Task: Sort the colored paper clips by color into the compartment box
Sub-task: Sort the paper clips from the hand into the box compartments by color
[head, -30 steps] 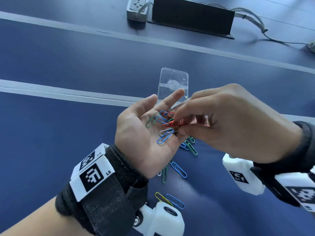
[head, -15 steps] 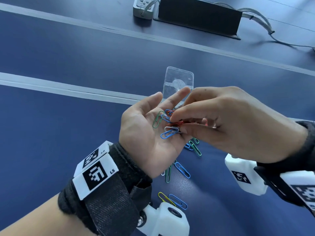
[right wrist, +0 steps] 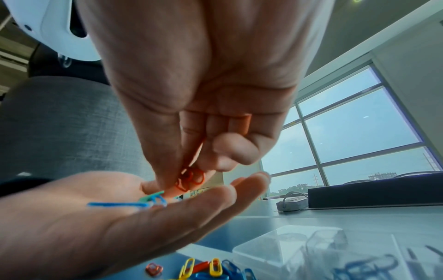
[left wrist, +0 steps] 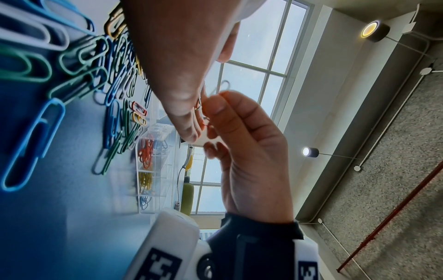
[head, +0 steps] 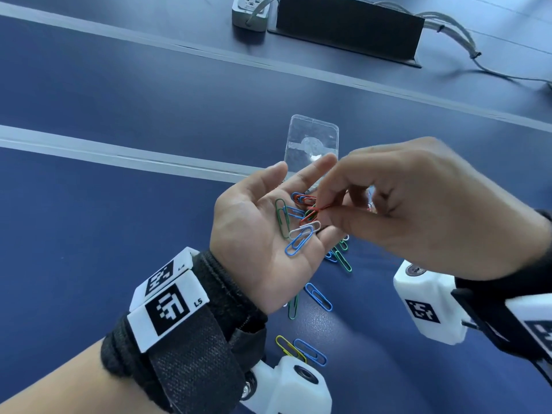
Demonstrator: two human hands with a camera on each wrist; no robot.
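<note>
The right hand (head: 418, 210) is pinching a red clip (head: 310, 213) over the left hand (head: 268, 234), which is lying flat, palm up, carrying several clips above the bench (head: 119, 219).

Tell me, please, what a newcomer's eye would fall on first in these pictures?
The left hand, palm up at the centre, cradles a few coloured paper clips. The right hand pinches a red clip just above that palm. More clips lie on the blue table beneath.
</note>
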